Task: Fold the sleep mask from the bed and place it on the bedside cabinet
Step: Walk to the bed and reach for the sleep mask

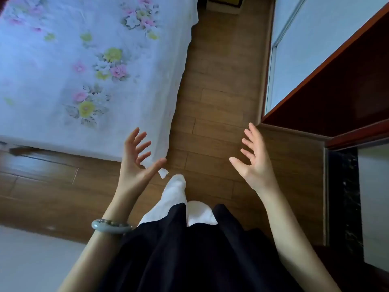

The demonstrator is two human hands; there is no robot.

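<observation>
My left hand [136,159] is raised over the corner of the bed [63,70], fingers spread, holding nothing; a pale green bangle sits on that wrist. My right hand [252,159] is raised over the wooden floor, palm inward, fingers apart and empty. The bed carries a pale sheet with pink and yellow flowers. No sleep mask shows on the visible part of the bed. No bedside cabinet can be made out for certain.
A strip of wooden floor [221,91] runs between the bed and a dark red wooden frame [315,81] on the right. My feet in white socks [174,194] stand below the hands. A dark-edged object [224,3] stands at the far end.
</observation>
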